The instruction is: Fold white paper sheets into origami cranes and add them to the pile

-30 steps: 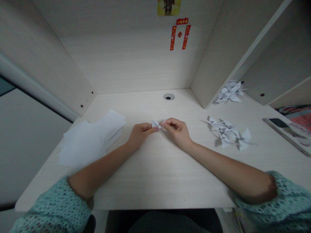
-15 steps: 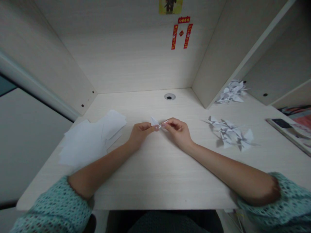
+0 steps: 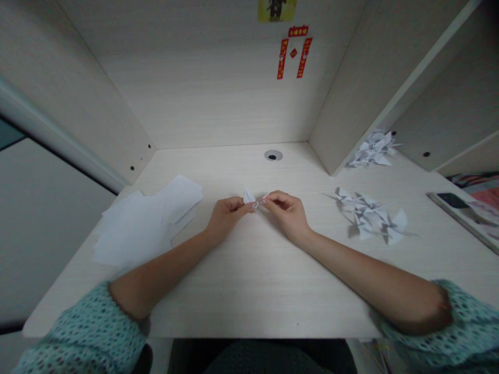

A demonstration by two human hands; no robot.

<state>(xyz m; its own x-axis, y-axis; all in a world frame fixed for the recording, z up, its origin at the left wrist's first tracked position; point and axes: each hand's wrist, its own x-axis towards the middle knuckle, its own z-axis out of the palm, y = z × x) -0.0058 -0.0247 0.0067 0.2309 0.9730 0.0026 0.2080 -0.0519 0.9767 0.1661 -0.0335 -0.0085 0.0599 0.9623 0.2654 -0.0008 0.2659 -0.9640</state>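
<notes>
A small white folded paper crane (image 3: 248,196) is held between my two hands above the middle of the desk, one pointed flap standing up. My left hand (image 3: 229,214) pinches its left part between thumb and fingers. My right hand (image 3: 285,209) pinches a narrow paper point on the other side, its fingertips almost meeting the left ones. The fingers hide much of the fold. To the right lie several white paper cranes (image 3: 368,210), with wings and thin points spread out.
White paper sheets (image 3: 136,223) lie in a loose stack at the left. A further heap of folded cranes (image 3: 375,149) sits beyond the upright panel (image 3: 351,88). At the right edge is a flat device or case (image 3: 463,215). A round cable hole (image 3: 273,155) is at the back.
My right fingertips have moved slightly closer to the left ones along the paper point. The upright flap looks narrower and a little turned. The view has shifted slightly.
</notes>
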